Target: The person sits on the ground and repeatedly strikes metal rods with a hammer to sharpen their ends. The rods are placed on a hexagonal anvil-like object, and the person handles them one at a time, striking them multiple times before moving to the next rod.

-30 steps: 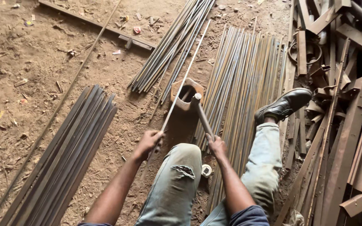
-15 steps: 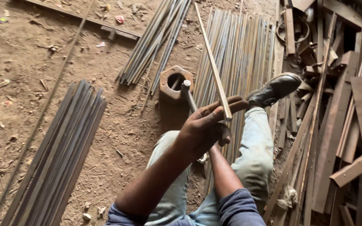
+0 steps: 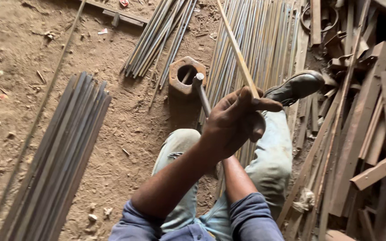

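Left hand [image 3: 233, 122] swung rightward, grip closed on thin rod [image 3: 237, 49].

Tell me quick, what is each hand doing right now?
Left hand: fingers closed around a thin metal rod.
Right hand: hidden behind the left hand, so it cannot be told; its forearm reaches toward the hammer handle.

1 hex block [image 3: 182, 76], 1 boot [image 3: 296, 87], 2 hands, approx 4 rod bundles.

A dirt-floored metal workshop, shown by bundles of steel rods [image 3: 54, 165] and a heap of scrap offcuts [image 3: 362, 111].
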